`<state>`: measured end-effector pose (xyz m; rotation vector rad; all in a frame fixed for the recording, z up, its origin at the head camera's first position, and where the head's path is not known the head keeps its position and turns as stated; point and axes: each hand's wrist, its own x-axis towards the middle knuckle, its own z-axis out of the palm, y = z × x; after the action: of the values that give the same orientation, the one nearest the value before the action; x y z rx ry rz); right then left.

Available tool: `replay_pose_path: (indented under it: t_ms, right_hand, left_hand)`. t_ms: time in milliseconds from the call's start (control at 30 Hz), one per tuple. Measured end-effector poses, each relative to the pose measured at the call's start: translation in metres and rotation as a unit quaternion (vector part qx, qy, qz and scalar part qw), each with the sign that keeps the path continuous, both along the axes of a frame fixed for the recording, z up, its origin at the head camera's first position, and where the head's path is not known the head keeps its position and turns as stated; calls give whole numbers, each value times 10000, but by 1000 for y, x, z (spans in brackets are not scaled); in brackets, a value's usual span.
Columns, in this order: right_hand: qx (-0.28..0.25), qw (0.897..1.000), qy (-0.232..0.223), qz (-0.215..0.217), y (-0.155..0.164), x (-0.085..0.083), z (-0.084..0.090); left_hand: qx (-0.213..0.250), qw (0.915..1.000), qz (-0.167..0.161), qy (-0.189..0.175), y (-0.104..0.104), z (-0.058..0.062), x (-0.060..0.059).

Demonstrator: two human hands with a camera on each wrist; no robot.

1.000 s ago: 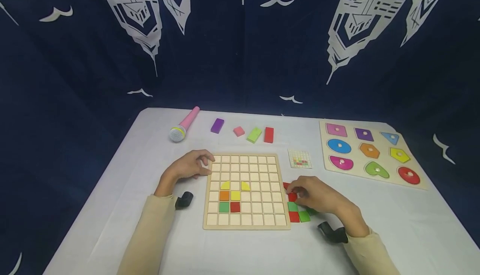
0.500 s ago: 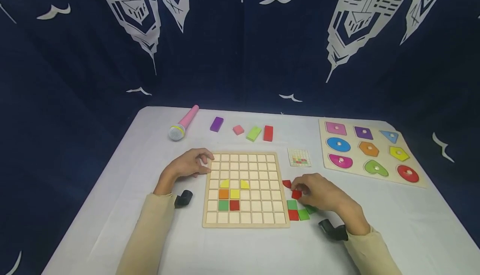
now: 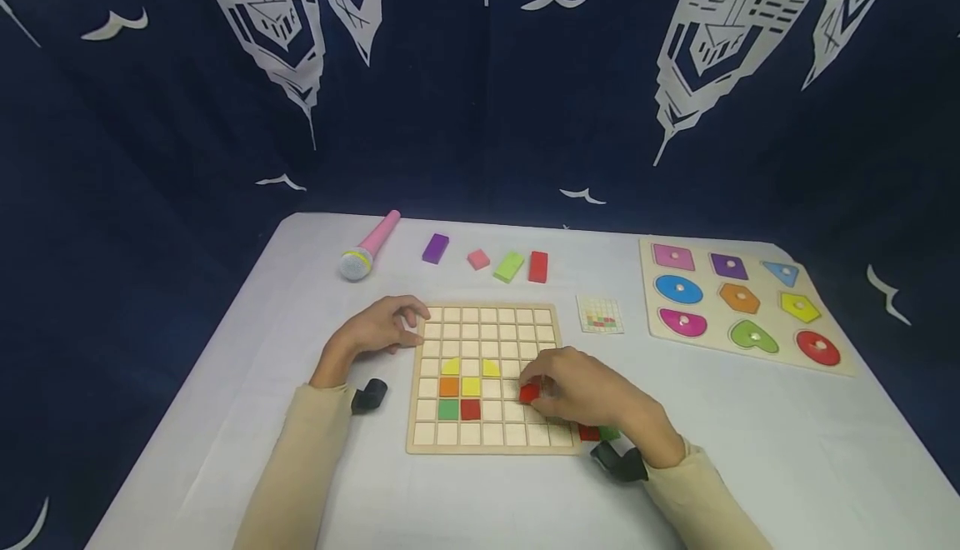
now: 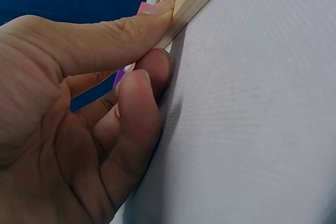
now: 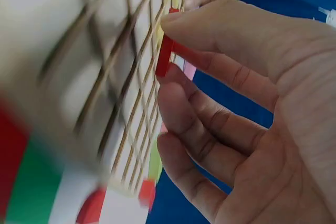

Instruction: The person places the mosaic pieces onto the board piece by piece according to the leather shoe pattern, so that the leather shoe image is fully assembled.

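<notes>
Over the right half of the grid board [image 3: 491,379] my right hand [image 3: 581,392] carries a red tile [image 3: 529,392], pinched narrow between thumb and fingertips, just above the cells to the right of the coloured ones. My left hand [image 3: 375,332] rests on the desk [image 3: 750,450] at the board's upper-left corner, fingers loosely bent against the wooden edge, gripping nothing.

The risk I see is the tile coming down askew: it hangs tilted in my grip, and if 1 corner catches a divider it could sit proud of its cell or skip into a neighbour. My heel is close to the loose tiles [image 3: 597,432] just off the board's lower-right corner, so a careless drag might scatter them. If the left hand slackens, the board could slide under the push.

The head view lays out the whole desk: 6 pieces already seated (2 yellow curves, orange, yellow, green, red), the pattern card [image 3: 600,315], the shape puzzle [image 3: 742,304], the pink microphone [image 3: 369,247] and the 4 blocks [image 3: 487,262] at the back. The right wrist view shows what that one hides: the red tile [image 5: 165,56] edge-on between thumb and forefinger, clear of the grid. The left wrist view alone shows my fingertips [image 4: 160,9] pressed flat to the board's rim [image 4: 197,1].
</notes>
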<state>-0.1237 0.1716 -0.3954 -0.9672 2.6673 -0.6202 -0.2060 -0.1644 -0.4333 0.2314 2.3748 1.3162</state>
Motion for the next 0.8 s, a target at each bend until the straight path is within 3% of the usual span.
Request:
replay_pose_path:
  t_ms: [200,300,800]
  right_hand:
    - [-301,9963,-531,604,-28,4,-6]
    - [-253,9950,-585,764,-37,5,-9]
    - [-223,9974,-446,518,-44,0,-12]
  left_hand:
    - [-75,9998,146,-128,2,0,4]
    - [-57,9998,135,-116,2,0,5]
    - [-97,9999,71,-35,3,3,2]
